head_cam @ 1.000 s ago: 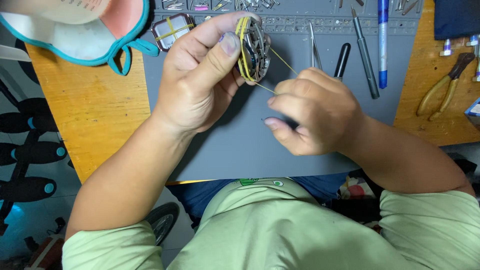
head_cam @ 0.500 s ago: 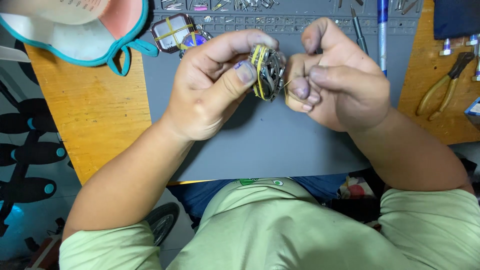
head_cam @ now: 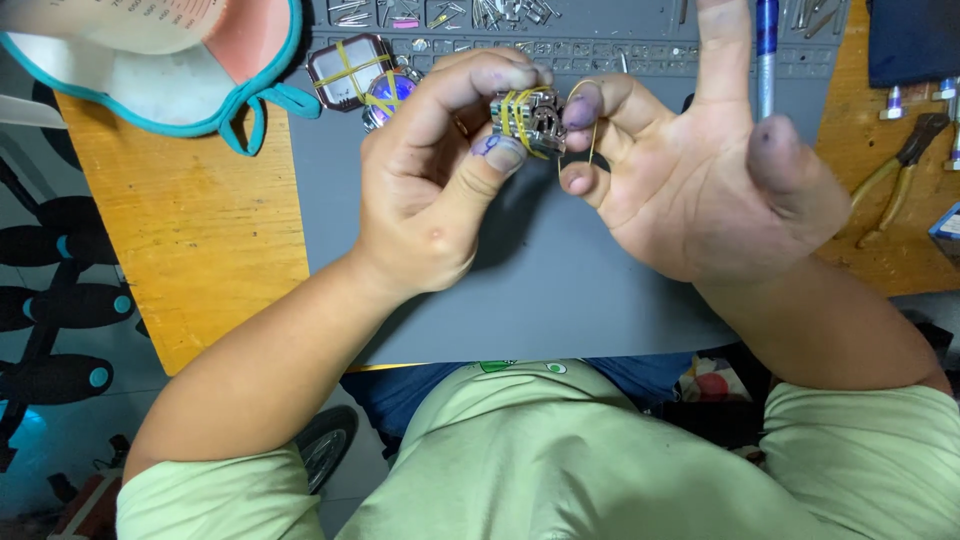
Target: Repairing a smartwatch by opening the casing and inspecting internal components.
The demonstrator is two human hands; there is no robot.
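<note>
Grey matting covers the wooden surface [head_cam: 190,230] in front of me, with small screws and parts sorted along its far edge. I hold a small metal assembly [head_cam: 528,118], bound with yellow rubber bands, above the far middle of the mat [head_cam: 560,290]. My left hand [head_cam: 430,190] grips it, fingers [head_cam: 500,155] clenched around it from the left. My right hand [head_cam: 690,190] is mostly spread, palm up; two of its fingers [head_cam: 582,105] stretch a thin rubber band loop [head_cam: 592,120] just right of the assembly. Fingertips show dark staining. Far left of the assembly lie two more banded pieces [head_cam: 350,72]. Pliers [head_cam: 900,160] rest at far right, a blue pen [head_cam: 767,40] beside them.
</note>
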